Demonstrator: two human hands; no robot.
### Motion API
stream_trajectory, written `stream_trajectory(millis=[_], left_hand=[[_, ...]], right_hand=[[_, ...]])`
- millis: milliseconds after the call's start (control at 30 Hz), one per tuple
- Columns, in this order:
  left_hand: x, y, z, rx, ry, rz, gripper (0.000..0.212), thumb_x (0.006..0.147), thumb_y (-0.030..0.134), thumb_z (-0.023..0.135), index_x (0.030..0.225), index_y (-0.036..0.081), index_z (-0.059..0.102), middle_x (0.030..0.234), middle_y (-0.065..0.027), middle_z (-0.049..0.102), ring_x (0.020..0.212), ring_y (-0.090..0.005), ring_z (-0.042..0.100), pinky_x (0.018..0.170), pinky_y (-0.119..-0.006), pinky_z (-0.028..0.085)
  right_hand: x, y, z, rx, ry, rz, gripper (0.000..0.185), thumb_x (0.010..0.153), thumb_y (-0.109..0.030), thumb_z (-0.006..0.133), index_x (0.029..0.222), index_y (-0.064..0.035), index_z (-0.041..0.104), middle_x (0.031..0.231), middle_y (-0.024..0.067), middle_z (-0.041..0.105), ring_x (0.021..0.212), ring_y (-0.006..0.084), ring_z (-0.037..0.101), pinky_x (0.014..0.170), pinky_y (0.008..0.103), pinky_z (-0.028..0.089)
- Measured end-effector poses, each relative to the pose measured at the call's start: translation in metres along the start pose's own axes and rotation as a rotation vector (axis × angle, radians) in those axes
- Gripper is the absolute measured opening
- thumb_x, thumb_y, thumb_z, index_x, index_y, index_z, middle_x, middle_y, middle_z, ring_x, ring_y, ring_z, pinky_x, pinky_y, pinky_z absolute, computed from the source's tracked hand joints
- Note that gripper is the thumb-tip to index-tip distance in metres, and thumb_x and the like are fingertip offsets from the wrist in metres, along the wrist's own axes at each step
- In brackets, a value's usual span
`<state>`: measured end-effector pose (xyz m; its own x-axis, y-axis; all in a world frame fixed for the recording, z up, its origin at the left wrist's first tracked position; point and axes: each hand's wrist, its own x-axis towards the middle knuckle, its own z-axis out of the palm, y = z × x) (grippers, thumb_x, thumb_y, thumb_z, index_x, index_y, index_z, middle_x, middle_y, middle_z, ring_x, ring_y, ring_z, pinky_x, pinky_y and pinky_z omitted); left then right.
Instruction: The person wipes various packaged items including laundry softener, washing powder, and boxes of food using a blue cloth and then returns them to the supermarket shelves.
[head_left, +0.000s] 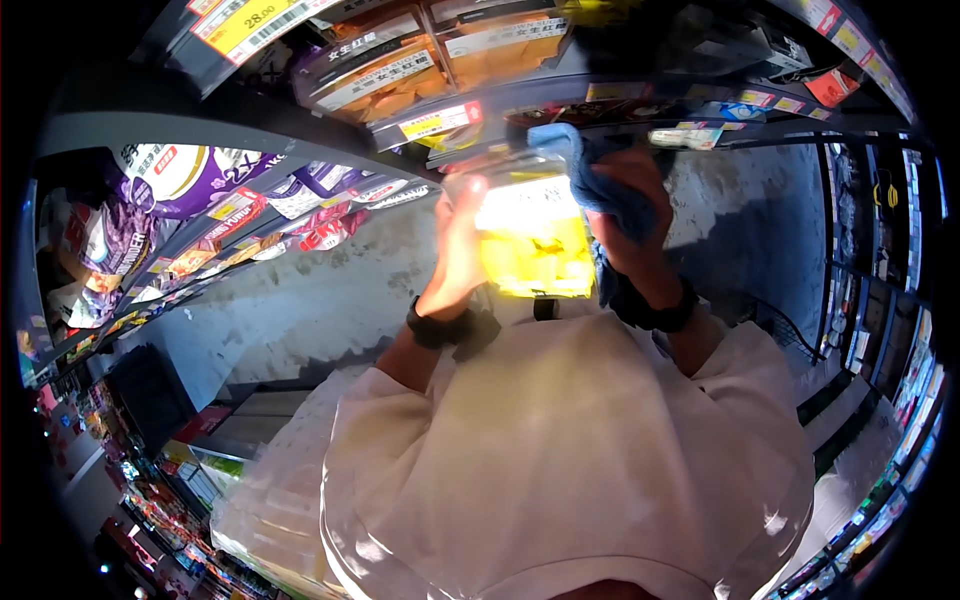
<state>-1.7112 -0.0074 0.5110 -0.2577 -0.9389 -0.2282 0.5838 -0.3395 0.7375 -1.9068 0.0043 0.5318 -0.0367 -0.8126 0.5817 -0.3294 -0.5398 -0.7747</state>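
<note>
Brightly lit in front of my chest is a clear-topped package (536, 251) with yellow pieces inside and a white label washed out by glare. My left hand (461, 236) grips its left side, thumb near the upper corner. A blue cloth (611, 184) is bunched in my right hand (637, 217), which is at the package's right side. One end of the cloth sticks up past the package's top corner, and another part hangs below the hand. Whether the cloth presses on the package is hard to tell. Both wrists wear dark bands.
Ahead, a shelf holds boxes of brown sugar (397, 82) above a price-tag strip (439, 124). Purple detergent bags (180, 176) fill the shelf at left. Behind me stand wrapped cartons (277, 495) on the stained floor (360, 285). A black wire basket (784, 330) is at right, near more shelving.
</note>
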Motion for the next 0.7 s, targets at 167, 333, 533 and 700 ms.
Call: stream_trajectory(millis=[167, 333, 533, 700], left_hand=[[0.013, 0.005, 0.004, -0.022, 0.116, -0.047, 0.049, 0.094, 0.038, 0.05, 0.123, -0.002, 0.049, 0.114, -0.0137, 0.06, 0.1, -0.0223, 0.061, 0.088, -0.037, 0.049], [0.017, -0.008, 0.008, 0.029, 0.113, -0.093, 0.045, 0.095, 0.034, 0.05, 0.123, -0.001, 0.049, 0.112, -0.0133, 0.06, 0.101, -0.0217, 0.061, 0.088, -0.036, 0.05], [0.023, -0.012, 0.013, -0.121, -0.095, -0.236, 0.057, 0.092, 0.034, 0.053, 0.135, 0.001, 0.037, 0.126, -0.0159, 0.052, 0.112, -0.0265, 0.055, 0.097, -0.04, 0.044], [0.012, -0.022, 0.024, -0.493, -0.281, -0.168, 0.062, 0.086, 0.027, 0.058, 0.137, 0.003, 0.031, 0.131, -0.0144, 0.046, 0.12, -0.0255, 0.048, 0.093, -0.037, 0.046]], right_hand=[[-0.028, 0.0, -0.017, -0.011, -0.157, -0.012, 0.037, 0.06, -0.013, 0.07, 0.094, -0.0042, 0.062, 0.087, 0.0131, 0.057, 0.077, 0.0271, 0.055, 0.069, 0.035, 0.046], [-0.013, -0.012, -0.029, -0.061, -0.183, -0.058, 0.038, 0.06, -0.014, 0.071, 0.095, -0.0041, 0.062, 0.089, 0.0129, 0.056, 0.077, 0.0268, 0.055, 0.069, 0.0339, 0.045], [-0.003, 0.021, -0.028, 0.014, 0.054, 0.161, 0.038, 0.071, -0.003, 0.067, 0.108, -0.002, 0.057, 0.1, 0.0084, 0.059, 0.089, 0.0169, 0.058, 0.082, 0.0284, 0.045], [-0.005, 0.03, -0.024, 0.121, 0.162, 0.362, 0.032, 0.077, -0.005, 0.068, 0.108, -0.0025, 0.059, 0.101, 0.0053, 0.059, 0.09, 0.0133, 0.057, 0.082, 0.0261, 0.045]])
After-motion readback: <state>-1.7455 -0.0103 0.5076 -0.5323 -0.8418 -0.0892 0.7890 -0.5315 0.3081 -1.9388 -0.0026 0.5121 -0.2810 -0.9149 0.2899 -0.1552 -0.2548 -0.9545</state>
